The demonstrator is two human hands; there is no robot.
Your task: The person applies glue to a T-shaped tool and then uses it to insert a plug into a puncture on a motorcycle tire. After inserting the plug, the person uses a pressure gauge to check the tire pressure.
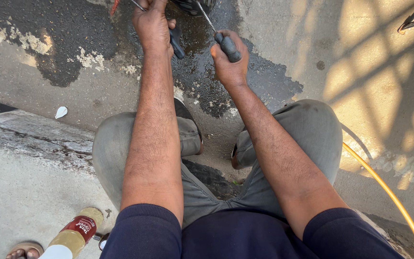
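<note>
Holding two hand tools, I am squatting over a wet, dark patch of concrete ground. My right hand is closed in a full fist around the dark rubber handle of one tool; its thin metal shaft goes up and to the left toward a dark round object at the top edge of the view, which I cannot identify. My left hand is also closed tight, around a second dark handle that sticks out below the fist toward the right. A thin metal part shows above this hand, but its tip is cut off by the edge. Both handles look black, worn and a little shiny.

Beside my left knee, on the pale raised slab, a plastic bottle lies on its side. It has a red label and a yellowish liquid inside, about full as far as I can see. A yellow hose curves over the ground at my right.
</note>
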